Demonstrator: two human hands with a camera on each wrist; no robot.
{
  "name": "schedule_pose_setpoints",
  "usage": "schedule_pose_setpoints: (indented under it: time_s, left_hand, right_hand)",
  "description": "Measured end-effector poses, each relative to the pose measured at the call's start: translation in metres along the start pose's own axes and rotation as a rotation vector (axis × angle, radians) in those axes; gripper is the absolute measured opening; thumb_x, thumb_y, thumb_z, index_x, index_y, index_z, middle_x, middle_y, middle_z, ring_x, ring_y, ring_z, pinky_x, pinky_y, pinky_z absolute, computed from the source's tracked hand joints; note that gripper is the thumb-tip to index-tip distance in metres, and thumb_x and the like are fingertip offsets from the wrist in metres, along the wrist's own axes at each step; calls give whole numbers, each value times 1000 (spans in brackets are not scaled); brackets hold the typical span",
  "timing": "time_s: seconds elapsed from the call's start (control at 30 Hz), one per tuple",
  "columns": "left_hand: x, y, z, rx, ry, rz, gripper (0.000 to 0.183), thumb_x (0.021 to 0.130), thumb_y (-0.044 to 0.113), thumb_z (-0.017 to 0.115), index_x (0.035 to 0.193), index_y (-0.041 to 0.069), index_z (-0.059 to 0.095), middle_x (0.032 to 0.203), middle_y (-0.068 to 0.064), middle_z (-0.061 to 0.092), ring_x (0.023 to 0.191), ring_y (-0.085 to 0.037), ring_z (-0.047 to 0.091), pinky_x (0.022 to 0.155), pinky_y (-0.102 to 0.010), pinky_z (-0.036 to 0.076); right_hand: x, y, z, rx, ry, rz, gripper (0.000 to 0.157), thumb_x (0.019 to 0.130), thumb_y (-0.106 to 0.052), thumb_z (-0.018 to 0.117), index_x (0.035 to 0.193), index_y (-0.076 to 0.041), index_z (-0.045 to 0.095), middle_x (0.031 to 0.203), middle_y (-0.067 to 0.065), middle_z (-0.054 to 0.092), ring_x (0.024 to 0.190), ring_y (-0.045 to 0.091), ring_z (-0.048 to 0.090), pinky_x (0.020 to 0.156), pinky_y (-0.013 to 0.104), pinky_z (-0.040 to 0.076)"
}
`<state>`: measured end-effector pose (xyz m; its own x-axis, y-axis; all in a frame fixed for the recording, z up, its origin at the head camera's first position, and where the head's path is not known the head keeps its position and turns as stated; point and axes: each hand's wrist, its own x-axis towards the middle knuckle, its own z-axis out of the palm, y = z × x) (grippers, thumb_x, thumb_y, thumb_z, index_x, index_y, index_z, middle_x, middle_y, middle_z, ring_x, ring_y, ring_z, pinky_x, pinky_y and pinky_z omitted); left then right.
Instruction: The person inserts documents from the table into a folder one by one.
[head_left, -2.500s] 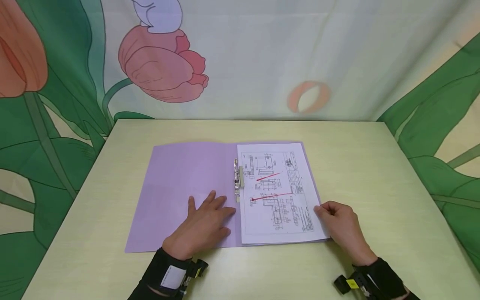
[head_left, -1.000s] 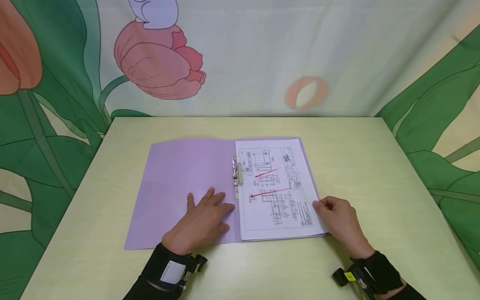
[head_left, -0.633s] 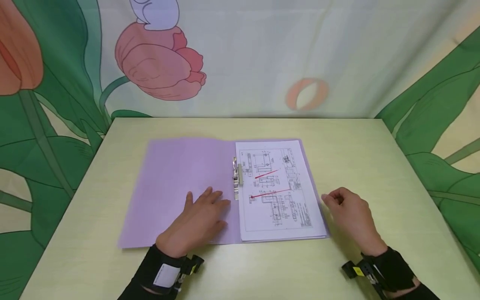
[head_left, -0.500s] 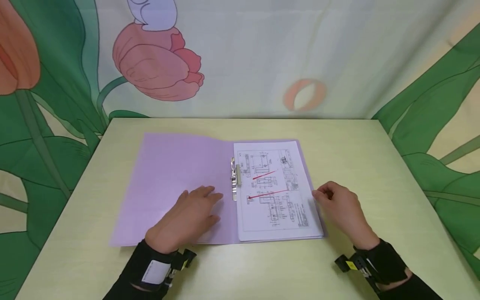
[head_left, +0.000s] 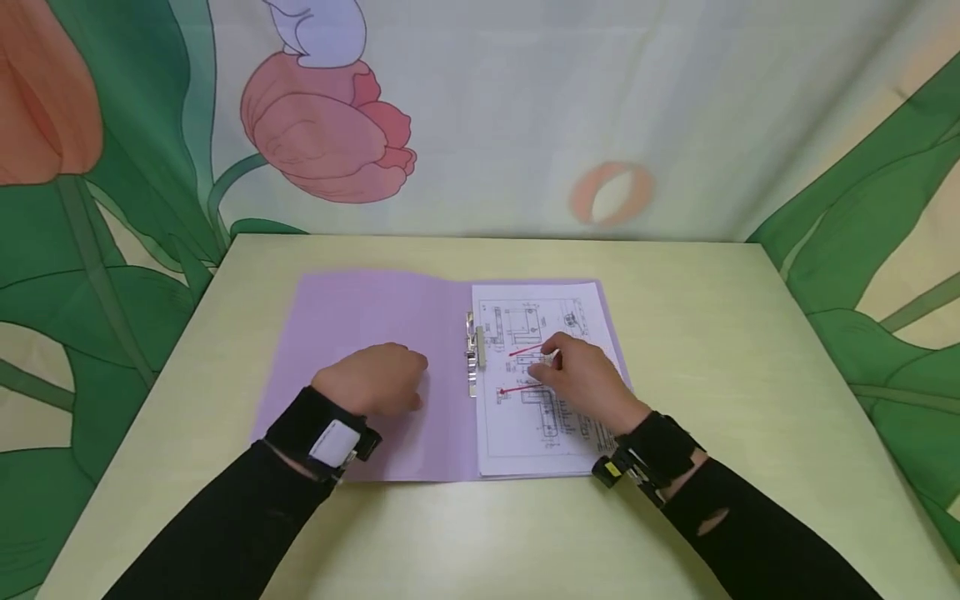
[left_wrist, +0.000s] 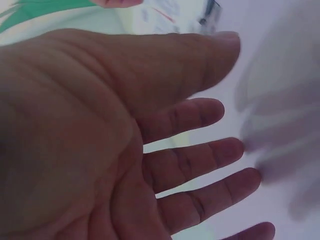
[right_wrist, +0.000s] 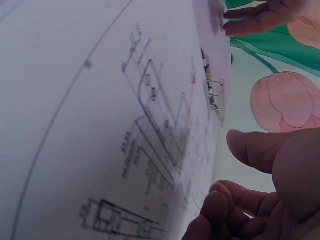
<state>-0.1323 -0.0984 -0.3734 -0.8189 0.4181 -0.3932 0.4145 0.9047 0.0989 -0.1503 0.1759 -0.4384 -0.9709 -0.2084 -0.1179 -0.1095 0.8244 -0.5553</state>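
A purple folder lies spread on the table, with white sheets of technical drawings on its right side. A metal clip runs along the sheets' left edge, by the fold. My left hand is over the left cover; in the left wrist view its fingers are spread and straight, casting a shadow on the purple surface. Over the middle of the top drawing hovers my right hand, thumb and loosely bent fingers apart, with nothing between them in the right wrist view.
The pale wooden table extends around the folder. Behind it hangs a curtain printed with flowers and leaves. Both wrists carry black straps with small cameras, the right one close over the folder's lower edge.
My right hand has let go of the sheets' right edge and moved left over the drawing. My left hand has risen from the cover and moved away from me; the cover's left side looks slightly raised.
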Motion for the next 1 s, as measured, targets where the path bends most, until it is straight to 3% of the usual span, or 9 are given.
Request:
schedule_pose_setpoints:
  time_s: [0.1, 0.2, 0.3, 0.43, 0.67, 1.0]
  left_hand:
    - [23, -4, -3, -14, -44, -48, 12, 86, 18, 62, 80, 8, 62, 77, -6, 62, 70, -21, 54, 62, -36, 46]
    - [47, -10, -3, -74, -19, -47, 16, 87, 22, 63, 81, 7, 62, 80, -7, 63, 73, -21, 55, 64, -36, 46]
    - [67, -16, 2, -204, 31, -36, 28, 87, 27, 67, 101, 3, 64, 97, -10, 65, 88, -23, 56, 80, -37, 48]
    - [86, -23, 11, -387, 113, -62, 52, 87, 22, 66, 132, 2, 51, 118, -15, 62, 107, -27, 54, 96, -43, 45]
    - [105, -24, 23, -502, 211, -65, 60, 90, 7, 52, 147, 4, 35, 128, -17, 58, 118, -28, 50, 106, -45, 39]
    - [112, -13, 27, -553, 205, -62, 58, 89, -3, 41, 145, 9, 41, 135, -17, 55, 127, -29, 46, 107, -44, 38]
  right_hand:
    - [9, 0, 9, -64, -42, 0, 50, 87, -40, 69, 119, -4, 56, 85, 7, 61, 71, 20, 56, 58, 31, 44]
    - [13, -1, 16, -138, -63, 9, 60, 84, -46, 71, 120, -3, 52, 90, 7, 59, 70, 20, 57, 57, 32, 45]
    - [13, -4, 21, -189, -70, 38, 67, 80, -50, 73, 120, -3, 49, 93, 8, 54, 67, 21, 57, 55, 32, 45]
    - [11, -8, 23, -212, -59, 47, 70, 78, -50, 75, 121, -2, 47, 94, 10, 52, 69, 23, 57, 55, 32, 45]
    - [9, -11, 21, -223, -63, 46, 74, 77, -51, 76, 123, 0, 46, 95, 11, 53, 70, 23, 57, 55, 31, 45]
    - [11, -9, 23, -198, -62, 50, 77, 76, -52, 76, 125, -1, 45, 93, 12, 53, 65, 21, 57, 51, 30, 46]
